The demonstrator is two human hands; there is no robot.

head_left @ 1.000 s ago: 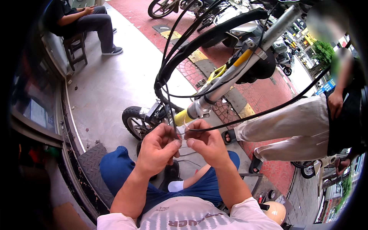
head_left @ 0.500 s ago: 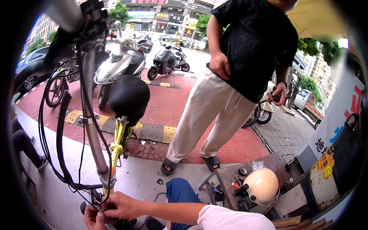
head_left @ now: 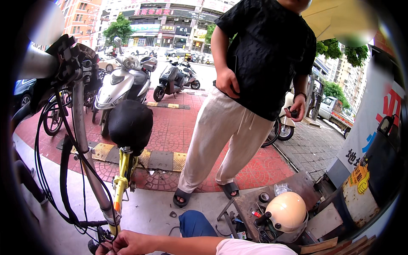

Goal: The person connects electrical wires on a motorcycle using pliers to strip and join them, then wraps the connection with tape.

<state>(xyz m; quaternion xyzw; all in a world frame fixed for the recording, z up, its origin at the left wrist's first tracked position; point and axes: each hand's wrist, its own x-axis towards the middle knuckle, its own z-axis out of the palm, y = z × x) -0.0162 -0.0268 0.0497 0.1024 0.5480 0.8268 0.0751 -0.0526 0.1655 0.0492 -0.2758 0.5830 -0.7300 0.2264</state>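
At the lower left edge of the picture, my right hand (head_left: 129, 243) has its fingers pinched together. My left hand (head_left: 103, 250) meets it there, fingertips closed and mostly cut off by the frame. Whatever lies between the fingers is too small to make out. Thin black cables (head_left: 39, 163) loop down toward both hands from the handlebar of a folding bicycle. Its silver stem (head_left: 80, 114) rises just beyond them, above a yellow frame (head_left: 120, 183). A black saddle (head_left: 131, 125) tops the bicycle's seat post.
A person (head_left: 238, 106) in a black shirt and pale trousers stands ahead, holding a small dark object. To the right, a low worktable (head_left: 248, 199) carries a cream helmet (head_left: 287, 211), a tape roll (head_left: 264, 197) and tools. Parked scooters (head_left: 123, 80) stand farther off on red paving.
The view has shifted, so both hands sit lower and the left is more cut off. My fingers stay together by the cables. The standing person keeps the same pose.
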